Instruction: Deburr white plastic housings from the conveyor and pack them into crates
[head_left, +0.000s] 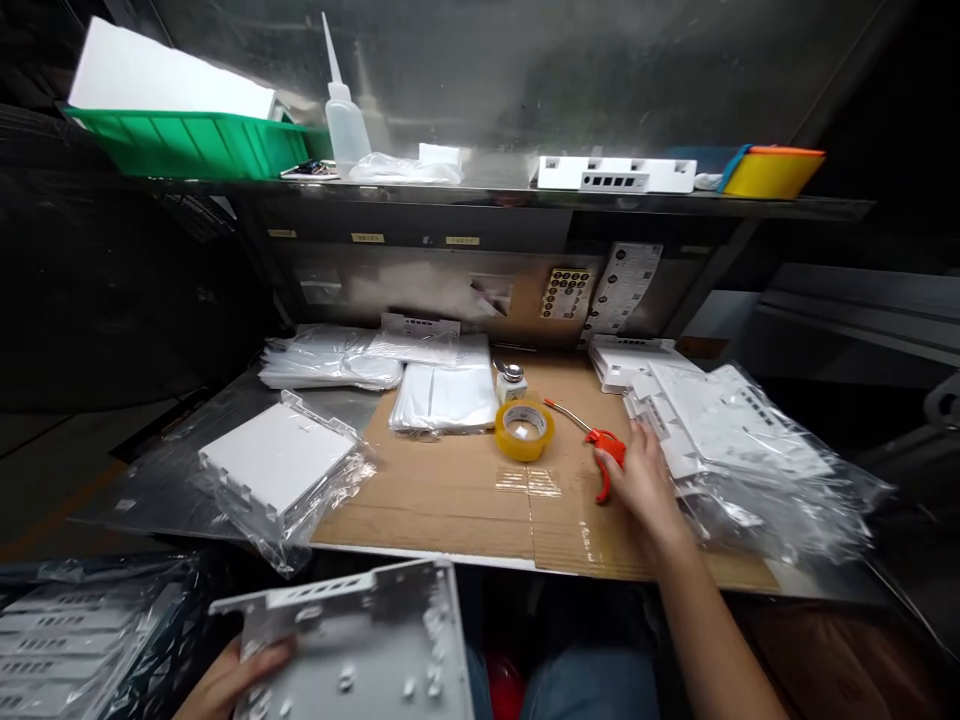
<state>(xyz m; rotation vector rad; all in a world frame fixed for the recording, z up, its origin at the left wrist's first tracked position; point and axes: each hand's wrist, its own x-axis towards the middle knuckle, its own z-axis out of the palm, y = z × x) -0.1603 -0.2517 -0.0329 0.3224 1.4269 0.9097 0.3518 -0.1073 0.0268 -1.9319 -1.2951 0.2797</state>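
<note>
Overhead, green bin [187, 148] holds white slab [165, 75]; left hand [229, 682] grips housing [375, 640].

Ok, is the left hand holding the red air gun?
No, the left hand holds a white plastic cover, while the right hand rests on the red air gun.

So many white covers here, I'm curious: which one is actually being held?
The cover at the bottom edge, gripped by the left hand; the others lie on the bench or shelf.
</note>
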